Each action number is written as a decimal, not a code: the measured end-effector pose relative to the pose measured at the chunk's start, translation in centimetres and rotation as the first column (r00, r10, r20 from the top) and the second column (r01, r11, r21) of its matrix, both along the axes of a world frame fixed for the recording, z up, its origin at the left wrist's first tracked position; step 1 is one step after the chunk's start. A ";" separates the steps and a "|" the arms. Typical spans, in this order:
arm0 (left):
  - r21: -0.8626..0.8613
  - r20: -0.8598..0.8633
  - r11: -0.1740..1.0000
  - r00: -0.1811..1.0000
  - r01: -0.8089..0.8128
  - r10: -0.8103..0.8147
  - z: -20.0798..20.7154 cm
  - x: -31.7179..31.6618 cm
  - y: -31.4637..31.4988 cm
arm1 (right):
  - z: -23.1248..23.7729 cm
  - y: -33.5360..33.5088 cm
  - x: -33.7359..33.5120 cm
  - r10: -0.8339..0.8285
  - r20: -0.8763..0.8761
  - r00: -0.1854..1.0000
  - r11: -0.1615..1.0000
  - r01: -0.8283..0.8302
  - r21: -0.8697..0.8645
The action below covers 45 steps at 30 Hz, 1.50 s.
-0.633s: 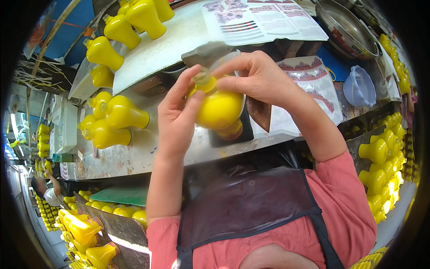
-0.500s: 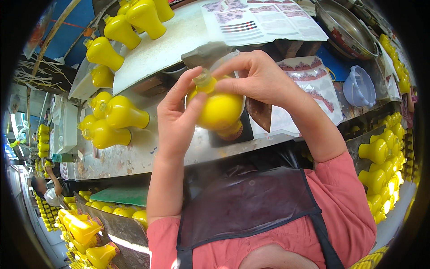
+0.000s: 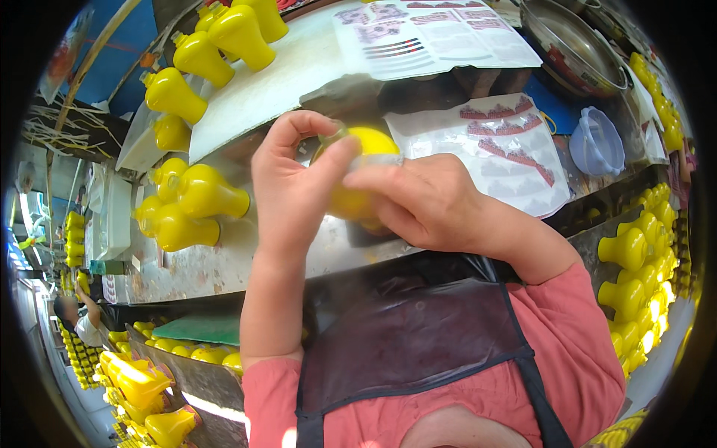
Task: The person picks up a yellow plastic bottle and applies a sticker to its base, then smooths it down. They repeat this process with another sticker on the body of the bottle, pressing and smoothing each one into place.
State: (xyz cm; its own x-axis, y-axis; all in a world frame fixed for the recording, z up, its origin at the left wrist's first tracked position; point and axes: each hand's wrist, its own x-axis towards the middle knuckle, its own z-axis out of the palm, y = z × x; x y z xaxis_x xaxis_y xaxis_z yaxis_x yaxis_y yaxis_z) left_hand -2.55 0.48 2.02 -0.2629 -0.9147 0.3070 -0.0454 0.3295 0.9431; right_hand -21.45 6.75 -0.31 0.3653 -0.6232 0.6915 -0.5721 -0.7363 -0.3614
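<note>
A glossy yellow bottle (image 3: 376, 140) with a narrow pale neck is upright in front of me, its lower part largely hidden by my hands. My left hand (image 3: 291, 175) is closed around its neck, thumb and forefinger pinching there. Against the bottle's shoulder, my right hand (image 3: 429, 196) is closed on a thin whitish strip (image 3: 379, 160), blurred by motion. To the right of the bottle lies a clear-backed sheet (image 3: 511, 153) printed with red patterned bands.
Several yellow bottles (image 3: 205, 193) lie on the bench at left, with more by the white board (image 3: 246, 97). Printed sheets (image 3: 441, 41), a metal pan (image 3: 575, 56) and a pale blue basin (image 3: 597, 142) sit farther back. Another person (image 3: 86, 317) is at far left.
My right hand has come down and turned, from the bottle's neck to its right side, with the whitish strip now across the shoulder. My left hand stays at the neck.
</note>
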 end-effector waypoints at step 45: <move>0.073 -0.067 0.996 0.996 0.059 -0.054 0.5 0.5 1.1 | -0.7 1.2 0.1 -0.013 0.046 0.999 0.999 0.016 -0.051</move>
